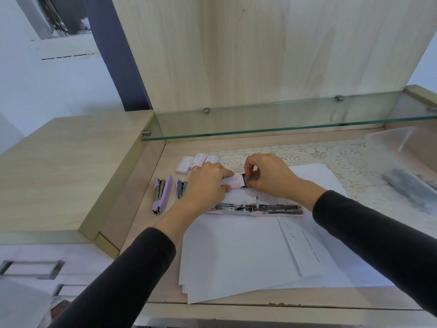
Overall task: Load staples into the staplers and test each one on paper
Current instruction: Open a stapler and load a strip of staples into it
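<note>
My left hand (208, 183) grips a small pink-and-white staple box (233, 181) above the paper. My right hand (269, 176) pinches the dark strip of staples (249, 180) at the box's open right end. Just in front of both hands a pink stapler (264, 209) lies flipped fully open on the white paper stack (236, 256), its metal staple channel facing up. A purple stapler (160, 195) lies to the left on the desk. A blue stapler (181, 188) beside it is partly hidden by my left hand. Three more staple boxes (191, 163) sit behind.
A lace mat (331, 159) covers the back of the desk. A glass shelf (272, 121) hangs over the rear. A clear plastic container (390, 138) and a grey block (411, 188) stand at the right. A raised wooden cabinet top (71, 166) borders the left.
</note>
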`<state>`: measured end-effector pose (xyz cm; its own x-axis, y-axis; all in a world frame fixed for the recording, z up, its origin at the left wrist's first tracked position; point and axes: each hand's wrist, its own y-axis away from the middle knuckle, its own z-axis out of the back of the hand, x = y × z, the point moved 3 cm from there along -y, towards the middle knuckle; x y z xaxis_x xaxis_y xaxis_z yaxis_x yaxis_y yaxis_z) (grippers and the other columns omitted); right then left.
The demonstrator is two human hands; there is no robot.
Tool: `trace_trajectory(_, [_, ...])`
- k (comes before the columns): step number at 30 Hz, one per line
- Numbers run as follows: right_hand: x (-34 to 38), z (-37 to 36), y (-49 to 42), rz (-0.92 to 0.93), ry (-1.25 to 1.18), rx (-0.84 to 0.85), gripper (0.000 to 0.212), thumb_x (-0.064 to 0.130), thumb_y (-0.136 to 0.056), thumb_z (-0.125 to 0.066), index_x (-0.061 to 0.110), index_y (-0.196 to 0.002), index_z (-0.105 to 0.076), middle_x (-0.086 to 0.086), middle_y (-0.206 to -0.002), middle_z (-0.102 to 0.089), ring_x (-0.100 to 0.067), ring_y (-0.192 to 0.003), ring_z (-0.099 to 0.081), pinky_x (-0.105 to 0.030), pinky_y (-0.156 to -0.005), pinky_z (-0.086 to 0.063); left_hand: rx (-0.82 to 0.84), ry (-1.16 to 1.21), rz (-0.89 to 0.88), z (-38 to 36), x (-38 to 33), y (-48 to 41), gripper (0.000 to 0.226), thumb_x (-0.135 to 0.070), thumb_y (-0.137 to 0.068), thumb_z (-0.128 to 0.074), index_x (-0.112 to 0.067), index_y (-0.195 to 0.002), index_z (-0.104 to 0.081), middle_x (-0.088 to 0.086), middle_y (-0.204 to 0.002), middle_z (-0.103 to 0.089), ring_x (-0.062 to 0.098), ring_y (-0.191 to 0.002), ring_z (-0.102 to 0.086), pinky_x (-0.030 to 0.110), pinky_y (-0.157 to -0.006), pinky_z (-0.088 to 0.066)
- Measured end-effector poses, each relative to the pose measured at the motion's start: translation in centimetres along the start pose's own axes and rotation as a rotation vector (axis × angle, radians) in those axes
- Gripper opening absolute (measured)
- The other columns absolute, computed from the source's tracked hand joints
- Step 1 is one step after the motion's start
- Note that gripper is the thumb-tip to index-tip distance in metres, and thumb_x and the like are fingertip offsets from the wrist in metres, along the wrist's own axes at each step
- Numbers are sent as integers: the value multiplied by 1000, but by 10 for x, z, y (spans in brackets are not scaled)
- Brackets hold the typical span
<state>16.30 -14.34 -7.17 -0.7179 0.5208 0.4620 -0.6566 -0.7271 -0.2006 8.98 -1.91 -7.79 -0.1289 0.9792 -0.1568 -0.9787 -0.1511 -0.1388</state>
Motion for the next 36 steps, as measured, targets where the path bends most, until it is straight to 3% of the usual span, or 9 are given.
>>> trace_trajectory(6, [-4, 0, 0, -26, -94, 5, 19, -1, -70, -66, 17, -70, -57, -8, -74, -69, -21, -70, -62, -30, -68, -51, 3, -5, -7, 0, 0, 0, 36, -27, -89, -58, -23, -125, -55, -1, -123, -58, 21, -113, -47, 35, -92, -33])
trace_trajectory(12, [-10, 6, -1, -108, -218, 3, 13, -3, -73, -66, 5, -81, -71, -12, -75, -70, -13, -63, -58, -28, -71, -52, 18, -3, -8, 0, 0, 0, 36, -26, -90, -57, -22, -125, -55, 1, -124, -57, 21, -114, -46, 35, -94, -34])
trace_trajectory(17, [-13, 9, -1, -124, -272, 34, 9, -1, -72, -69, 7, -76, -69, -10, -73, -69, 3, -53, -57, -5, -57, -44, 31, -11, -2, 0, 0, -1, 35, -27, -90, -56, -23, -125, -55, 1, -124, -57, 22, -115, -46, 37, -95, -33])
trace_trajectory(21, [-14, 11, 0, -125, -230, 61, 10, -4, -70, -68, 3, -75, -67, -9, -72, -66, -13, -64, -57, -19, -65, -48, 31, -6, -3, 1, 0, -1, 35, -26, -90, -56, -22, -125, -55, 1, -125, -57, 22, -115, -46, 37, -95, -33])
trace_trajectory(24, [-13, 10, 1, -101, -169, 97, 13, -8, -71, -64, 3, -77, -67, 2, -66, -61, -4, -60, -52, -6, -56, -42, 36, -8, -5, 1, -1, -1, 35, -27, -91, -56, -22, -126, -55, 1, -124, -57, 22, -115, -46, 37, -94, -32])
trace_trajectory(27, [-11, 9, 0, -72, -88, 112, 17, -5, -75, -60, 3, -87, -70, -4, -75, -64, 3, -59, -48, 0, -52, -39, 38, -13, -10, 1, -1, -1, 35, -27, -91, -55, -22, -125, -55, 3, -123, -58, 23, -114, -47, 37, -93, -33])
trace_trajectory(31, [-11, 12, 2, -55, -66, 78, 16, 1, -80, -60, 6, -91, -71, -10, -83, -68, 1, -58, -44, -3, -53, -37, 59, -47, -16, 1, -1, 0, 35, -28, -93, -52, -23, -127, -53, 3, -125, -56, 23, -116, -45, 37, -93, -32])
trace_trajectory(34, [-15, 17, 2, -77, -122, 5, 19, 1, -80, -60, 10, -91, -72, -11, -82, -69, -3, -58, -47, -15, -61, -42, 75, -73, -24, 0, -1, -1, 35, -28, -94, -49, -23, -128, -52, 3, -127, -55, 23, -117, -45, 36, -93, -32])
trace_trajectory(36, [-17, 19, 2, -95, -153, -35, 17, 1, -80, -62, 10, -90, -73, -7, -82, -69, -3, -56, -50, -8, -59, -43, 83, -70, -26, 0, -1, -2, 37, -28, -94, -49, -23, -130, -49, 2, -129, -55, 23, -118, -45, 37, -94, -32])
